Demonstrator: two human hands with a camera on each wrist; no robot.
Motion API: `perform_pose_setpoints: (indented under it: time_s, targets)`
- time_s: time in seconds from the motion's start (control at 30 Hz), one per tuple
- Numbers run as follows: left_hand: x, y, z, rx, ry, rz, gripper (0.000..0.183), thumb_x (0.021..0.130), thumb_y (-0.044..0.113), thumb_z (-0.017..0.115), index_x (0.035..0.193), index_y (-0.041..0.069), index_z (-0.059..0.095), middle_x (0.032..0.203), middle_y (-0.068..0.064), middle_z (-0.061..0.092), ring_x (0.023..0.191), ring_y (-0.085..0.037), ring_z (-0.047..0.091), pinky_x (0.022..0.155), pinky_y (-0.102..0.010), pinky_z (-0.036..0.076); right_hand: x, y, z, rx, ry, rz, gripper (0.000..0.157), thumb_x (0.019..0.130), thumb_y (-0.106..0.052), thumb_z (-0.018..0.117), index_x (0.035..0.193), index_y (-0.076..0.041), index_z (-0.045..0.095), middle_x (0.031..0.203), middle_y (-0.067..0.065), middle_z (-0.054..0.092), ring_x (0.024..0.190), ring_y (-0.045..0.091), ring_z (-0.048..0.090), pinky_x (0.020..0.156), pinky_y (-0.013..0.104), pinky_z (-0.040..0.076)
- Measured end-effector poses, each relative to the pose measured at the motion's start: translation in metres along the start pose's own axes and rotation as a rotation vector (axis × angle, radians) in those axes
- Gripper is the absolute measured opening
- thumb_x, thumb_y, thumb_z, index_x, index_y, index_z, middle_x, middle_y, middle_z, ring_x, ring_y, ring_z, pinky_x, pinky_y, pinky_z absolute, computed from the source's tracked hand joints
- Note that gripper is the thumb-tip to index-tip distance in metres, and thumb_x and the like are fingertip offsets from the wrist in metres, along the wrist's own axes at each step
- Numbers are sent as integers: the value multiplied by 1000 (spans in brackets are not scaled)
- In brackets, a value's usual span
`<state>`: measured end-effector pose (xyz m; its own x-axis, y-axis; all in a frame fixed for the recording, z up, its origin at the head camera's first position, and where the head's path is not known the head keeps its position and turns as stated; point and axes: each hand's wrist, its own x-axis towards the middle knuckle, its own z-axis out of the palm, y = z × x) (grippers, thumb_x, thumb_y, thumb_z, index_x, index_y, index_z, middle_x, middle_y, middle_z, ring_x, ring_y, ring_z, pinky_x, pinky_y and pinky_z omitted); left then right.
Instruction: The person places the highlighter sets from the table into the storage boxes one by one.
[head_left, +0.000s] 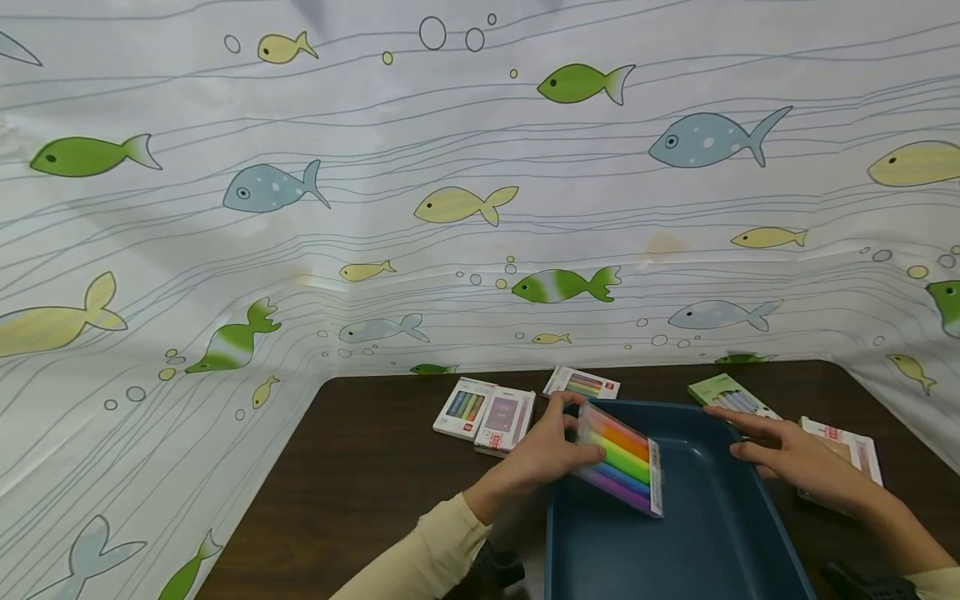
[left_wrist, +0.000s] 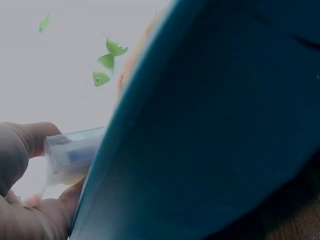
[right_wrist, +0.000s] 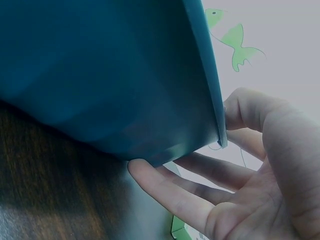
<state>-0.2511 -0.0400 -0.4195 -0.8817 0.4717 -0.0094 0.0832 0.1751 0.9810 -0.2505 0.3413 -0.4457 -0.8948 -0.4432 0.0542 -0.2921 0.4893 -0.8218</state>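
My left hand (head_left: 543, 446) holds a clear pack of rainbow-coloured sticks (head_left: 618, 458), thumb on the near side and fingers at its far left end. The pack is tilted over the left part of a dark blue tray (head_left: 697, 533). In the left wrist view the left hand (left_wrist: 30, 175) pinches the pack's clear end (left_wrist: 72, 155); the tray's outer wall (left_wrist: 200, 125) hides the rest. Around the tray's far right corner, my right hand (head_left: 810, 458) has its fingers extended. In the right wrist view the right hand (right_wrist: 250, 190) lies against the tray's outside (right_wrist: 125, 90), fingers fairly straight.
On the dark wooden table (head_left: 360, 500), two white boxes (head_left: 465, 408) lie side by side left of the tray. Another white box (head_left: 581, 382) lies behind it. A green box (head_left: 731, 393) and a white-and-pink box (head_left: 843, 446) lie to the right. A fish-print sheet (head_left: 450, 133) hangs behind.
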Motion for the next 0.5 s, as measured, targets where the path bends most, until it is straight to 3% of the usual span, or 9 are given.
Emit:
perform_pose_setpoints:
  time_s: [0.17,0.27,0.4,0.5]
  targets:
    - [0,-1,5,141,37,61,66,90,20,78,144,19,39,120,-4,55,93,-16,64,77,-30,53,0,1,0,-2,3,-8,59,107,-19,57,161,-13,33,154,30,32,107,6,62,65,35,51]
    - [0,-3,8,309,63,169,66,92,23,77,147,15,41,133,-6,52,108,-16,61,88,-29,52,0,1,0,8,0,-8,59,107,-18,56,161,-13,33,155,30,29,108,6,62,65,35,51]
    - [1,-2,6,532,108,348,67,95,27,73,151,13,39,152,-8,39,132,-18,46,107,-36,41,0,-1,-1,22,-15,3,60,107,-19,56,161,-13,32,156,33,26,112,2,60,71,35,55]
    - [1,1,1,565,129,389,64,96,24,72,151,14,39,154,-6,38,139,-18,39,111,-40,37,0,-1,-1,37,-26,9,60,108,-19,55,162,-13,30,156,35,27,112,0,60,74,36,57]
